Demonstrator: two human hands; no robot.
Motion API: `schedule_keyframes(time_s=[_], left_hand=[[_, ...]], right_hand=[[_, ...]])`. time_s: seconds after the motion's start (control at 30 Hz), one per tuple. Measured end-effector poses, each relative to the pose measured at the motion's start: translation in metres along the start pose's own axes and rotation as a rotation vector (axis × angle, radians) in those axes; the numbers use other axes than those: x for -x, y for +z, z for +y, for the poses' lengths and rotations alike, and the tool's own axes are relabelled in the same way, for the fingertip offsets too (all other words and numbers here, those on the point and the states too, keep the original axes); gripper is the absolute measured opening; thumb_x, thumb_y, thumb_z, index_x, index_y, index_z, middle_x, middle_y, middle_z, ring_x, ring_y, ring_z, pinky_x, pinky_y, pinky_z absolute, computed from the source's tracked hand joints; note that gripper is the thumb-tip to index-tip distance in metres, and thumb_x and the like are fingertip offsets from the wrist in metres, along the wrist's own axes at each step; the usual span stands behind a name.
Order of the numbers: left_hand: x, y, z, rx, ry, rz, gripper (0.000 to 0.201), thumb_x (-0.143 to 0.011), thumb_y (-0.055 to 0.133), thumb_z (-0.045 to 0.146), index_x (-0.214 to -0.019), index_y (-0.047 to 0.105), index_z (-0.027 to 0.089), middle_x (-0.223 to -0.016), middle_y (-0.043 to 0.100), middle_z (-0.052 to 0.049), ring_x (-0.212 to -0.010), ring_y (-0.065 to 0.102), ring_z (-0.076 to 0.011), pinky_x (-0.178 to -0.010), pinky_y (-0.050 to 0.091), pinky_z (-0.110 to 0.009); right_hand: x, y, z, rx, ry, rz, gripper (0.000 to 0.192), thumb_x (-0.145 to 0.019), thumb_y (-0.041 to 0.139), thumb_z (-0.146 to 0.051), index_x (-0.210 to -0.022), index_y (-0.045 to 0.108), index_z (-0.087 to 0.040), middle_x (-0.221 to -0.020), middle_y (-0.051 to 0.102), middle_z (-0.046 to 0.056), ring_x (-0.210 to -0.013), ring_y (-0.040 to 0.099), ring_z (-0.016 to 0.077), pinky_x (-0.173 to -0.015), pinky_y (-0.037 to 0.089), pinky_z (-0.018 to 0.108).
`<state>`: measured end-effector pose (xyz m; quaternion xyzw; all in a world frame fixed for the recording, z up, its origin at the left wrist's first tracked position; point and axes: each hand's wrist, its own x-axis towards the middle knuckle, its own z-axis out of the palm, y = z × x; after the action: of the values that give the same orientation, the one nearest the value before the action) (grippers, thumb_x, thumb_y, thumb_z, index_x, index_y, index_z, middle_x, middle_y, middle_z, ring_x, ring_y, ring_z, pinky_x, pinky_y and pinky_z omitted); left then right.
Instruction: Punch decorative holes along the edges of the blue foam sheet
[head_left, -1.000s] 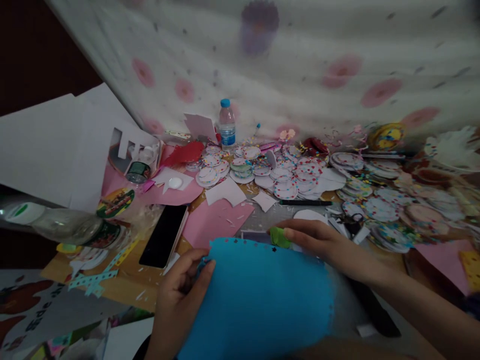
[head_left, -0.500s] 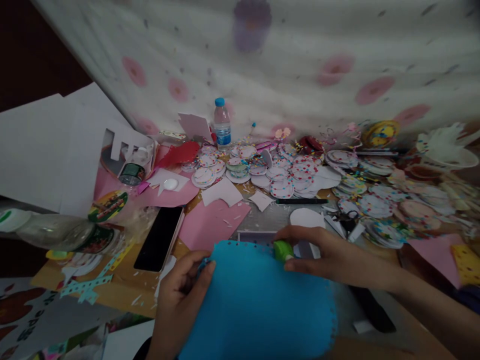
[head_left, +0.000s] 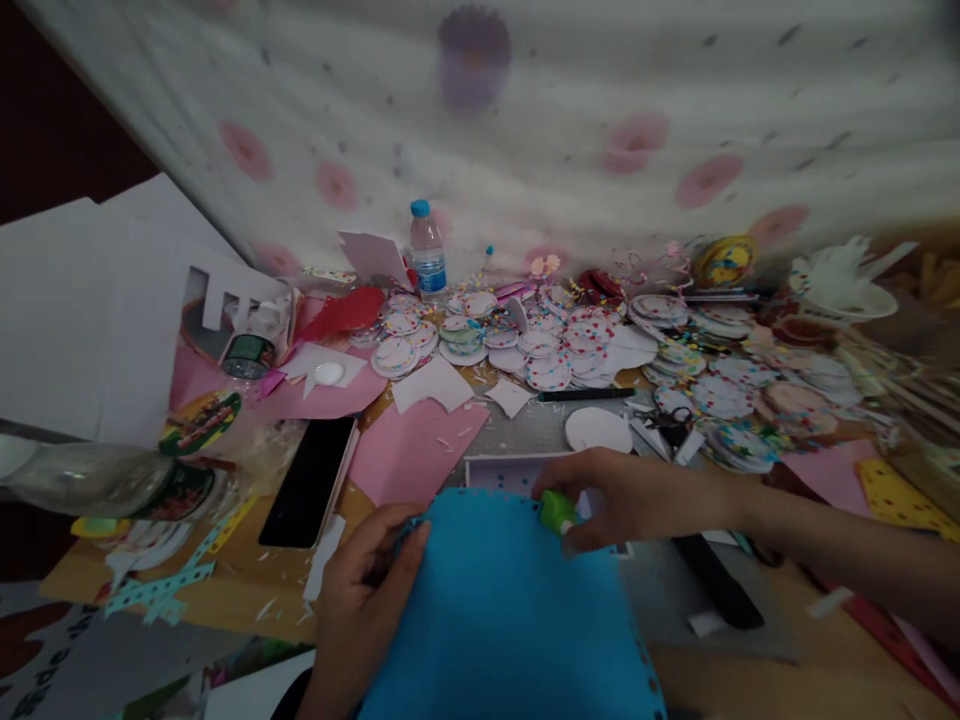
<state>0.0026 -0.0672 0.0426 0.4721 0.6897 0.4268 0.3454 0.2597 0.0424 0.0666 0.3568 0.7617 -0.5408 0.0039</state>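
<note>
A bright blue sheet (head_left: pixel 517 610) with rounded corners and small holes along its edges is held up in front of me. My left hand (head_left: pixel 375 585) pinches its left edge between thumb and fingers. At the top right edge, my right hand (head_left: pixel 622 500) grips a small green hole punch (head_left: pixel 556 511) that sits over the sheet's border. The fingers hide part of the punch. Just behind the sheet, a shallow pale tray or box (head_left: pixel 480 466) shows, partly covered.
Stacks of dotted white paper discs (head_left: pixel 547 345) line the back by a water bottle (head_left: pixel 427 255). On the left lie a phone (head_left: pixel 309 485), pink paper (head_left: pixel 412 450) and a large bottle on its side (head_left: pixel 97 478). A black pen (head_left: pixel 585 394) and scissors (head_left: pixel 675 425) lie beyond my right hand.
The view has shifted slightly right. My right hand and the green punch have moved slightly left along the sheet's top edge, and the sheet's right side is tilted differently. My left hand keeps its hold.
</note>
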Motion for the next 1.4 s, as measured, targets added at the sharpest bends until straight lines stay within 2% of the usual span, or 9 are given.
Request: schedule_keyframes(time_s=[0.27, 0.5, 0.77, 0.93, 1.1, 1.3, 1.4], left_hand=[[0.001, 0.000, -0.002, 0.005, 0.017, -0.002, 0.020, -0.075, 0.066, 0.037, -0.086, 0.072, 0.021, -0.076, 0.073, -0.002, -0.061, 0.066, -0.0153, -0.052, 0.053, -0.020], [0.002, -0.004, -0.005, 0.004, 0.039, 0.004, 0.017, -0.076, 0.065, 0.034, -0.086, 0.072, 0.021, -0.082, 0.074, -0.003, -0.069, 0.069, -0.0161, -0.059, 0.055, -0.020], [0.003, -0.004, -0.010, -0.001, 0.066, 0.028, 0.018, -0.075, 0.066, 0.034, -0.085, 0.072, 0.021, -0.081, 0.074, -0.002, -0.069, 0.069, -0.0156, -0.059, 0.056, -0.018], [0.001, -0.002, -0.011, 0.005, 0.082, 0.032, 0.017, -0.075, 0.066, 0.034, -0.085, 0.072, 0.021, -0.079, 0.074, -0.002, -0.064, 0.068, -0.0143, -0.056, 0.054, -0.017], [0.002, -0.002, -0.015, -0.021, 0.091, 0.035, 0.019, -0.075, 0.066, 0.035, -0.086, 0.072, 0.020, -0.076, 0.073, -0.002, -0.058, 0.065, -0.0126, -0.050, 0.051, -0.016], [0.001, -0.001, -0.018, -0.006, 0.070, 0.018, 0.020, -0.076, 0.066, 0.036, -0.087, 0.072, 0.021, -0.079, 0.074, -0.002, -0.063, 0.067, -0.0135, -0.054, 0.053, -0.017], [-0.002, -0.003, -0.018, 0.014, 0.035, 0.046, 0.021, -0.074, 0.067, 0.037, -0.086, 0.071, 0.020, -0.075, 0.073, -0.001, -0.059, 0.066, -0.0134, -0.052, 0.052, -0.017]], right_hand=[[-0.011, 0.001, 0.001, 0.095, -0.037, -0.040, 0.031, -0.071, 0.072, -0.039, -0.096, 0.070, -0.021, -0.080, 0.066, 0.001, -0.077, 0.060, 0.0183, -0.065, 0.046, 0.025], [-0.013, 0.006, -0.002, 0.184, -0.025, -0.017, 0.027, -0.072, 0.070, -0.038, -0.091, 0.068, -0.020, -0.081, 0.064, 0.002, -0.074, 0.058, 0.0179, -0.063, 0.044, 0.025], [-0.012, 0.012, -0.008, 0.378, -0.046, -0.005, 0.022, -0.075, 0.068, -0.030, -0.093, 0.065, -0.016, -0.091, 0.065, 0.008, -0.083, 0.059, 0.0231, -0.072, 0.044, 0.032], [-0.014, 0.021, -0.005, 0.495, -0.067, 0.043, 0.029, -0.074, 0.070, -0.027, -0.099, 0.062, -0.015, -0.094, 0.068, 0.009, -0.089, 0.062, 0.0276, -0.081, 0.040, 0.040], [-0.018, 0.023, -0.001, 0.486, -0.064, 0.085, 0.026, -0.074, 0.072, -0.026, -0.095, 0.063, -0.015, -0.088, 0.069, 0.006, -0.084, 0.064, 0.0245, -0.083, 0.038, 0.039], [-0.019, 0.005, 0.003, 0.394, -0.120, -0.038, 0.031, -0.074, 0.072, -0.040, -0.092, 0.067, -0.015, -0.082, 0.067, 0.006, -0.074, 0.060, 0.0194, -0.068, 0.041, 0.029], [-0.014, -0.003, 0.005, 0.316, -0.070, -0.022, 0.033, -0.072, 0.072, -0.039, -0.095, 0.067, -0.015, -0.089, 0.066, 0.007, -0.083, 0.060, 0.0212, -0.071, 0.044, 0.029]])
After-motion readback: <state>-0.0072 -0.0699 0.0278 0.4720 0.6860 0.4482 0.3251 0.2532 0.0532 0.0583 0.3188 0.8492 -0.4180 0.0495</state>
